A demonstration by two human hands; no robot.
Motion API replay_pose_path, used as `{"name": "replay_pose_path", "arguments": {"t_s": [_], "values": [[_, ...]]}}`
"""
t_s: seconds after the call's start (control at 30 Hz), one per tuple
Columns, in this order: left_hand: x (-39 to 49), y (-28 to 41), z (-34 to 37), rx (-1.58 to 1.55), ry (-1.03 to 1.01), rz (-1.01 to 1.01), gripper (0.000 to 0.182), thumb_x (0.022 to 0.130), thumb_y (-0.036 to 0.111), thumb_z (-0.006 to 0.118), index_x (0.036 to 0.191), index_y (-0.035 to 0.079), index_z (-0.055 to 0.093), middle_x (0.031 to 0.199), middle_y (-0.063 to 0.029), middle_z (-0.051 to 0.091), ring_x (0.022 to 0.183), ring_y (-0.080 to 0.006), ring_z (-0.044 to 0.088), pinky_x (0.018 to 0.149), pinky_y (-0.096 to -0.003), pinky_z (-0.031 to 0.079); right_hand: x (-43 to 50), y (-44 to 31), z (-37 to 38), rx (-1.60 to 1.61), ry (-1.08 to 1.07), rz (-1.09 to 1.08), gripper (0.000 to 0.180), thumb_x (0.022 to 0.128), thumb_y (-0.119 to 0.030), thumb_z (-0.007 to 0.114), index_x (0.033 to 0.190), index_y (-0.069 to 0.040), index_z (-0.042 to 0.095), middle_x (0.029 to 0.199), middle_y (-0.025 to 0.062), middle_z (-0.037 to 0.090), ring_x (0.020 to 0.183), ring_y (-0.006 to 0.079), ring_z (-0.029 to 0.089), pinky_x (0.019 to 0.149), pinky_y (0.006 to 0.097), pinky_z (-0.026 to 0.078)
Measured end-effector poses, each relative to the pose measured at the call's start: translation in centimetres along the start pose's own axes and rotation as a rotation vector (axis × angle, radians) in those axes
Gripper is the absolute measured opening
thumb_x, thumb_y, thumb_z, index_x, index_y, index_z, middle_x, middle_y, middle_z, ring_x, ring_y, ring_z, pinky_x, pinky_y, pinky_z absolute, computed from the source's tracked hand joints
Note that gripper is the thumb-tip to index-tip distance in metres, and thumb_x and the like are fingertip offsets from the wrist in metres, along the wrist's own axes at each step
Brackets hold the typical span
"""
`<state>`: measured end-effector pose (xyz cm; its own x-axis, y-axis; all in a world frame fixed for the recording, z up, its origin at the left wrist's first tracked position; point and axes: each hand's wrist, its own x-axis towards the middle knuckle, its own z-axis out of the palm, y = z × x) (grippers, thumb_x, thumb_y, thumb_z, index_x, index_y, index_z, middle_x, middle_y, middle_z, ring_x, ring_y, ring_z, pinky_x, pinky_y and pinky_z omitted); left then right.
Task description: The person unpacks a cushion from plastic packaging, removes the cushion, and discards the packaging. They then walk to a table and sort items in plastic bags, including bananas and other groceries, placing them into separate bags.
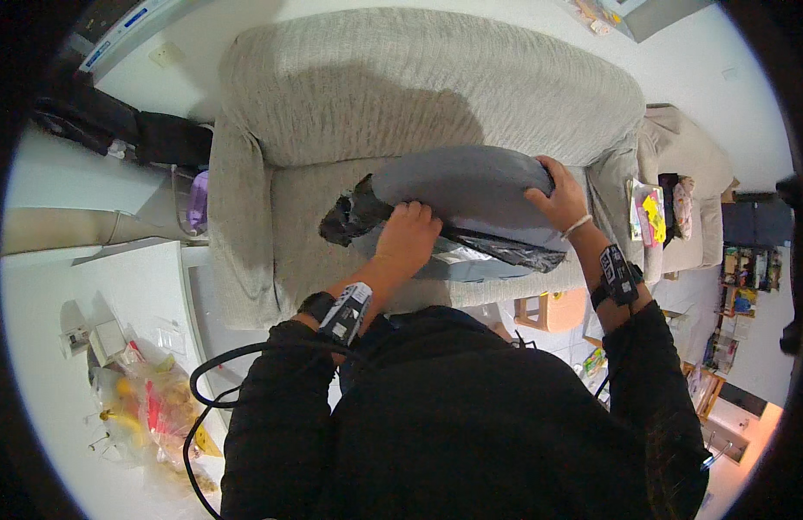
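Note:
A rounded dark grey item [470,179], perhaps a cushion, rests on the seat of the fabric sofa [304,260]. Black plastic film [359,211] gathers at its left end and runs along its near side, where a shiny strip shows. My left hand [411,237] presses on the near middle of the item beside the film, fingers bent; the fingertips are partly hidden. My right hand [557,195] grasps the item's right end, thumb on top and fingers around the far edge. Both wrists carry strapped-on black devices.
The sofa's backrest [388,84] rises behind the item, with an armrest on each side. A white table [128,286] with plastic bags and fruit [148,409] stands at the left. To the right are a second sofa [687,143], magazines [648,211] and a small wooden stool [557,311].

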<state>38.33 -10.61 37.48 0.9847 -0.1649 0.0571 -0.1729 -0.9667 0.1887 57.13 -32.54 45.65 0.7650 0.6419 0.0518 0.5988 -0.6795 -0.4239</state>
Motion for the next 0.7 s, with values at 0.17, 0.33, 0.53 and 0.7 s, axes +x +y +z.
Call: {"name": "replay_pose_path", "arguments": {"t_s": [0.17,0.33,0.53,0.7], "values": [[0.8,2.3,0.2,-0.079,0.088,0.061,0.019,0.077,0.015,0.050,0.091,0.006,0.058,0.090,-0.0140,0.057,0.090,-0.0281,0.055,0.083,-0.0401,0.043,-1.0,-4.4,-2.5,-0.270,-0.033,-0.111,0.060,0.067,-0.026,0.069,0.121,-0.008,0.049,0.118,0.0188,0.051,0.111,0.0343,0.048,0.096,0.0416,0.037],[3.3,6.0,1.1,0.018,0.301,0.134,0.027,0.076,0.019,0.053,0.099,0.005,0.060,0.093,-0.0149,0.062,0.087,-0.0295,0.060,0.078,-0.0406,0.047,3.0,-13.2,1.9,-0.396,-0.303,-0.564,0.070,0.065,-0.034,0.072,0.127,-0.013,0.045,0.117,0.0165,0.051,0.112,0.0328,0.047,0.096,0.0409,0.037],[3.4,6.9,1.6,-0.194,-0.078,0.014,0.024,0.077,0.032,0.060,0.077,0.009,0.067,0.074,-0.0086,0.065,0.075,-0.0254,0.063,0.067,-0.0394,0.047,6.4,-17.1,4.8,-0.635,-0.799,-0.316,0.073,0.069,-0.049,0.067,0.132,-0.020,0.042,0.112,0.0169,0.054,0.102,0.0331,0.056,0.081,0.0432,0.046],[0.1,6.5,0.4,-0.336,-0.027,0.159,0.031,0.073,0.041,0.064,0.071,0.010,0.066,0.068,-0.0081,0.063,0.069,-0.0248,0.062,0.060,-0.0383,0.045,5.9,-16.2,4.6,-0.617,-0.793,-0.218,0.074,0.069,-0.055,0.065,0.131,-0.021,0.044,0.112,0.0167,0.054,0.100,0.0350,0.057,0.081,0.0437,0.047]]}}
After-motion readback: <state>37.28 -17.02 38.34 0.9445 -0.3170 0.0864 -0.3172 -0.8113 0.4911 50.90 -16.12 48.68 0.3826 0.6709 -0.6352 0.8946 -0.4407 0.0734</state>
